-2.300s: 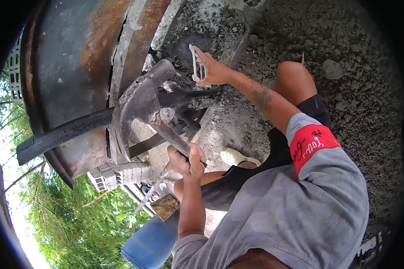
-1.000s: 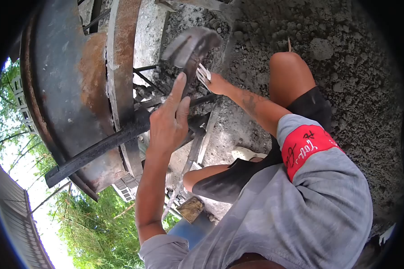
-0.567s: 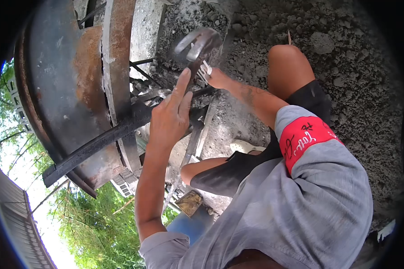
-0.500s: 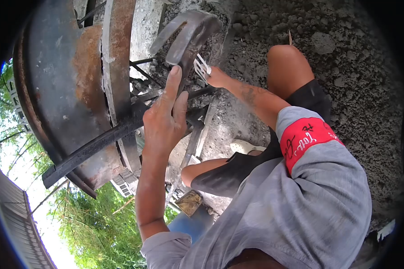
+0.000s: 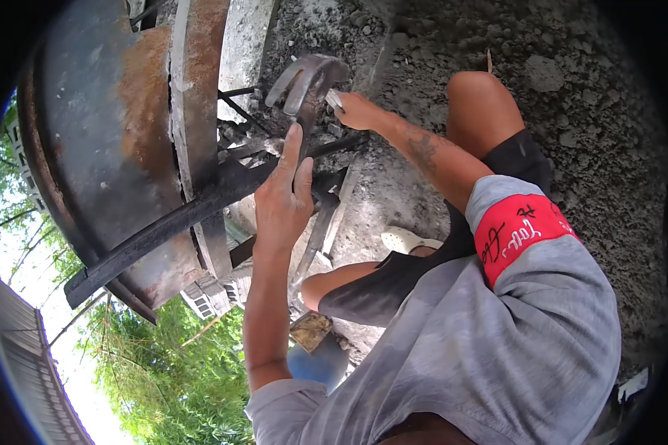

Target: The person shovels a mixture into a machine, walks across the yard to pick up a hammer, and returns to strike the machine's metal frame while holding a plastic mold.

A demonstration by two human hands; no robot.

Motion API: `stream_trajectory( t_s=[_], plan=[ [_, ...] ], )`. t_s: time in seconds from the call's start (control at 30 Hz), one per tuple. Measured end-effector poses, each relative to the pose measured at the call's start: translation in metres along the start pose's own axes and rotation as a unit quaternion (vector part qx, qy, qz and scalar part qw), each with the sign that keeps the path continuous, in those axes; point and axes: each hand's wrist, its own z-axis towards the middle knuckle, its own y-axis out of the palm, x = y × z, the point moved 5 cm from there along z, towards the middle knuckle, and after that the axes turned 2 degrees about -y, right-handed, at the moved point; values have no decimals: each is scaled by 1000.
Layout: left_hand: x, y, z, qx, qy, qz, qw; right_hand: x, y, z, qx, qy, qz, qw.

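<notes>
My left hand (image 5: 283, 204) grips a claw hammer (image 5: 309, 83), its forefinger stretched along the handle. The hammer's metal head has two curved claws toward the left, and its far end is close to my right hand (image 5: 360, 111). That hand is closed around a pale, thin, metal-looking piece (image 5: 335, 99); its exact kind is hard to make out, and its lower part is hidden by the hammer and the fingers. Charred, dark debris lies below both hands. A long blackened beam (image 5: 163, 222) runs beneath my left wrist.
A large curved, rusty metal sheet (image 5: 96, 141) stands at the left, beside a rusty strip. Grey rubble ground (image 5: 579, 148) covers the right. Both my knees are bent near the work. A blue container (image 5: 315, 365) and hollow blocks (image 5: 206, 298) are lower down.
My left hand has brought the hammer away from the camera, its head now nearer my right hand. My right hand has shifted slightly up with the pale piece still in it.
</notes>
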Motion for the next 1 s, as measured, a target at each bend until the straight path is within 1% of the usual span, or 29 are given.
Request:
stream_trajectory(
  t_s=[0.03, 0.07, 0.1, 0.13, 0.17, 0.2, 0.23, 0.27, 0.3, 0.33, 0.37, 0.4, 0.43, 0.47, 0.53, 0.57, 0.6, 0.63, 0.67, 0.7, 0.73, 0.77, 0.8, 0.83, 0.87, 0.9, 0.97, 1.0],
  plan=[
    [-8, 10, -2, -27, -5, 4, 1000, 2, 2, 2, 3, -4, 1, 1000],
    [-19, 22, -4, -82, -39, 10, 996, 14, 12, 6, -21, -5, -57, 998],
    [-26, 27, -6, -82, -37, 12, 996, 25, 26, 7, -48, -4, -115, 992],
    [-34, 37, -9, -127, -58, 4, 990, 35, 46, 10, -31, -105, -156, 982],
    [-36, 43, -9, -169, -78, -7, 983, 19, 42, 0, -32, -108, -159, 981],
    [-38, 42, -13, -187, -120, -19, 975, 2, 38, -9, -51, -104, -139, 984],
    [-34, 38, -11, -183, -114, -19, 976, -9, 36, -12, -72, -98, -115, 986],
    [-24, 20, -12, -79, -57, -15, 995, -8, 42, -12, -37, -115, -59, 991],
    [-15, 1, -17, 25, 0, -8, 1000, -3, 51, -12, -41, -115, -53, 991],
    [-14, -14, -23, 78, 5, 6, 997, -3, 49, -10, -40, -83, -33, 995],
    [-15, -27, -32, 121, -13, -52, 991, -8, 44, -10, -40, -50, -14, 998],
    [-24, -35, -44, 168, -25, -131, 977, -13, 38, -10, -65, -37, -41, 996],
    [-31, -40, -53, 214, -35, -210, 953, -14, 37, -9, -70, -37, -43, 996],
    [-34, -41, -58, 215, -40, -212, 953, -13, 34, -9, -62, -33, -29, 997],
    [-33, -35, -58, 141, -41, -230, 962, -15, 29, -11, -49, -21, -15, 998],
    [-38, -25, -57, 143, -41, -231, 961, -13, 29, -9, -50, -22, -16, 998],
    [-44, -1, -53, 82, -45, -101, 990, -13, 29, -7, -53, -46, -20, 997],
    [-48, 18, -53, 20, -48, 32, 998, -10, 31, -6, -55, -71, -24, 996],
    [-50, 21, -57, 19, -52, 32, 998, 2, 41, -8, -59, -70, -23, 996],
    [-54, 26, -60, 4, -88, -11, 996, 10, 48, -11, -31, -110, -47, 992],
    [-54, 26, -46, -5, -109, -54, 993, 1, 36, -2, 10, -154, -76, 985],
    [-47, 22, -46, -3, -112, -54, 992, -2, 33, -3, 7, -156, -77, 985],
    [-46, 14, -55, 10, -189, -223, 956, 0, 37, -8, -15, -94, -55, 994],
    [-42, 6, -52, 27, -251, -385, 888, -1, 34, -5, -31, -37, -40, 998],
    [-30, -8, -48, 65, -175, -480, 857, 2, 35, -4, -52, -11, -29, 998],
    [-24, -11, -46, 63, -179, -481, 856, 3, 38, -7, -54, -7, -27, 998],
    [-11, -24, -38, 178, -76, -446, 874, -5, 32, -8, -67, -14, -18, 998],
    [-23, -16, -45, 182, -89, -356, 912, -10, 30, -10, -68, -19, -35, 997]
  ],
)
